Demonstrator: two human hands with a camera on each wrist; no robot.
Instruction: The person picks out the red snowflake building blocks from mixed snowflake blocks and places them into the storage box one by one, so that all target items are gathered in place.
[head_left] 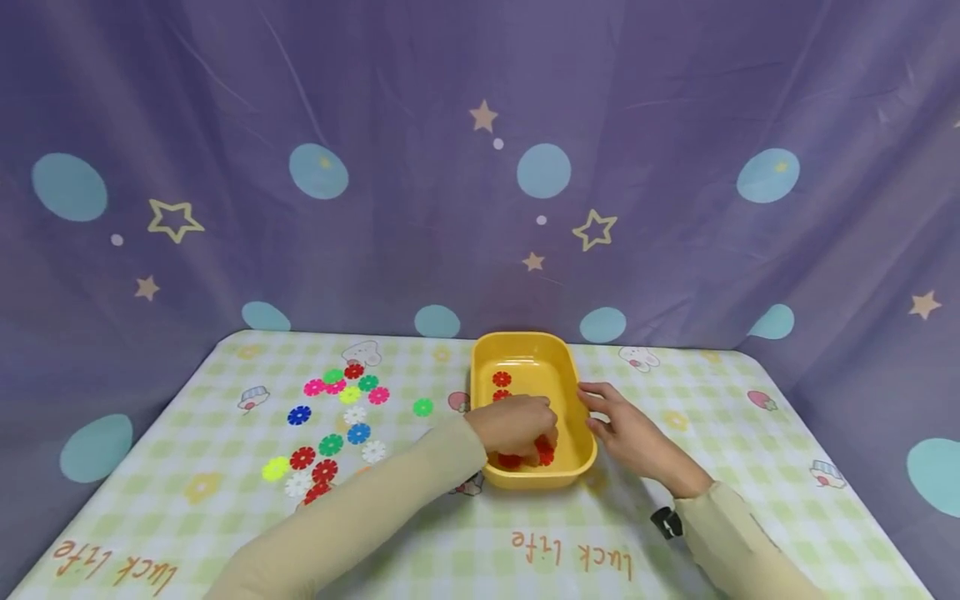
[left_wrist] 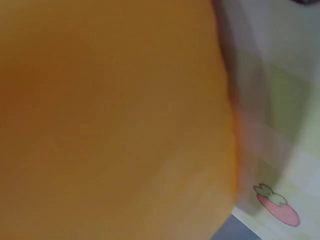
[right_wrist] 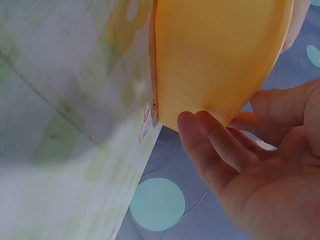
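- Left hand (head_left: 517,423) dips down inside the yellow tray (head_left: 540,481), fingers bent over red discs (head_left: 502,379); can't tell from here if it pinches one.
- Red discs also lie ahead of that hand, along the tray's left side.
- Right hand (head_left: 633,433): fingers loosely spread, fingertips touching the tray's outer right side. Tray sits between the hands.
- Left of left hand: scattered flower-edged discs (head_left: 330,445), mixed colours; lone green disc (head_left: 423,407) nearer.
- Under both hands: checked tablecloth (head_left: 750,467). Beyond them: purple curtain (head_left: 645,108).
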